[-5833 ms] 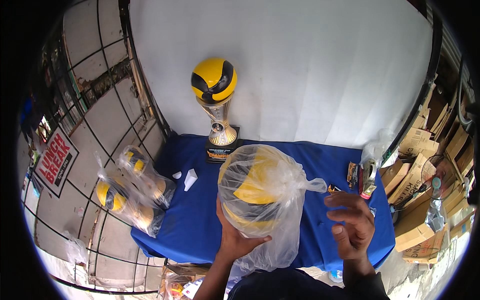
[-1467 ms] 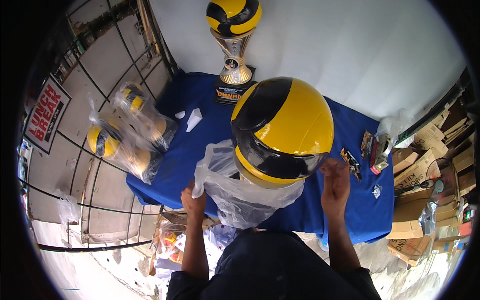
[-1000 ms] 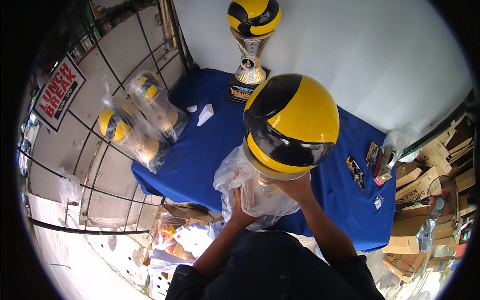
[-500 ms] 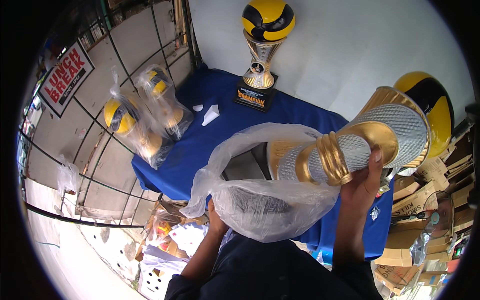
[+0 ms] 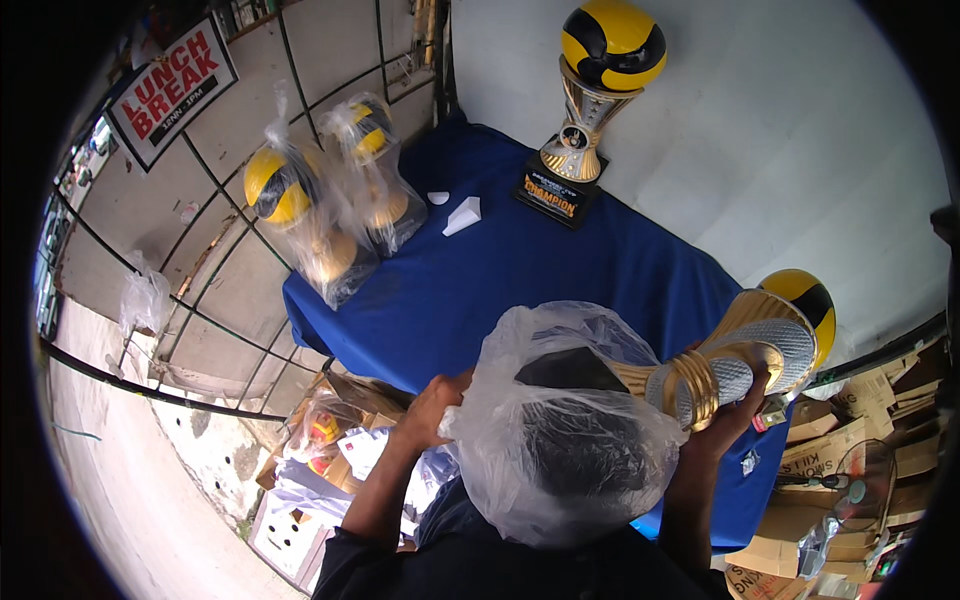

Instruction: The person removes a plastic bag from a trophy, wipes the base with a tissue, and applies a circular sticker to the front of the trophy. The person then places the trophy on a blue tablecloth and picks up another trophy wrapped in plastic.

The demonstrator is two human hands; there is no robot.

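Observation:
A large gold and silver trophy [image 5: 737, 368] lies tilted across in front of me, its yellow and black volleyball [image 5: 805, 300] pointing right. Its black base sits inside a clear plastic bag [image 5: 490, 385], which reaches the lower stem. My right hand [image 5: 722, 425] is wrapped round the trophy's stem from below, near the gold bands. At the bag's left side, my left hand [image 5: 432, 412] is closed on the bunched plastic. The fingers of that hand are partly hidden by the bag.
Below lies a table with a blue cloth [image 5: 400, 330]. An unwrapped volleyball trophy [image 5: 585, 130] stands at the back; two bagged trophies [image 5: 325, 240] stand at left by a metal grille [image 5: 215, 175]. White paper scraps [image 5: 462, 216] lie between. Cardboard boxes [image 5: 800, 510] and a fan [image 5: 865, 485] are at right.
The bagged base has come lower and nearer to me, and the bag covers more of it. My left hand has come up along the bag's side. The whole view has shifted.

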